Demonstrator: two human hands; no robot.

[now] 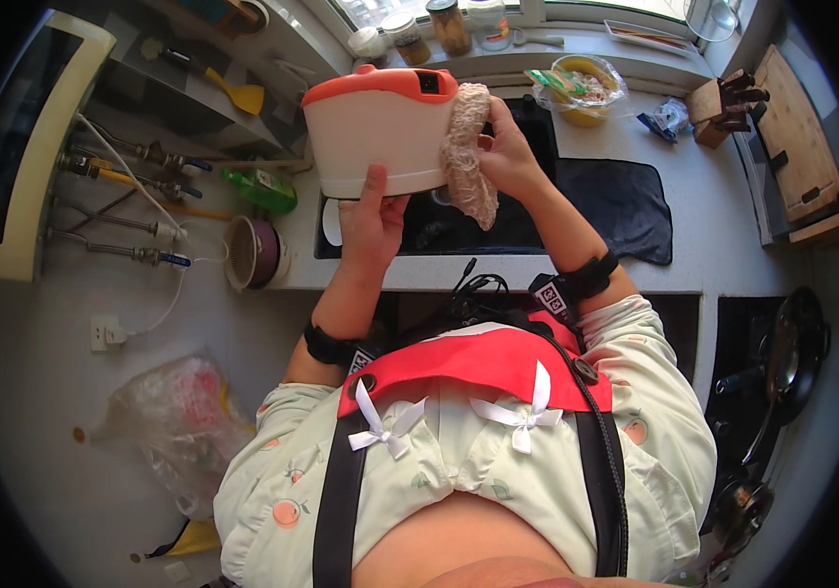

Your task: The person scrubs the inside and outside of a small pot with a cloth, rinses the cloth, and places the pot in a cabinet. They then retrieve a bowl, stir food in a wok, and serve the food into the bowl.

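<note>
My left hand grips a white plastic container with an orange-red top rim from below, thumb on its near face and fingers beneath. The container is raised above the black sink. A beige, wrinkled scrubbing cloth is in my right hand, pressed along the container's right side. Its lower end hangs down past the container's base. Whatever is inside the container is hidden from this angle.
A black mat lies right of the sink, with a yellow bowl in clear plastic behind it. A knife block stands at the right. On the left are a green bottle, a purple-and-white basket and pipe valves.
</note>
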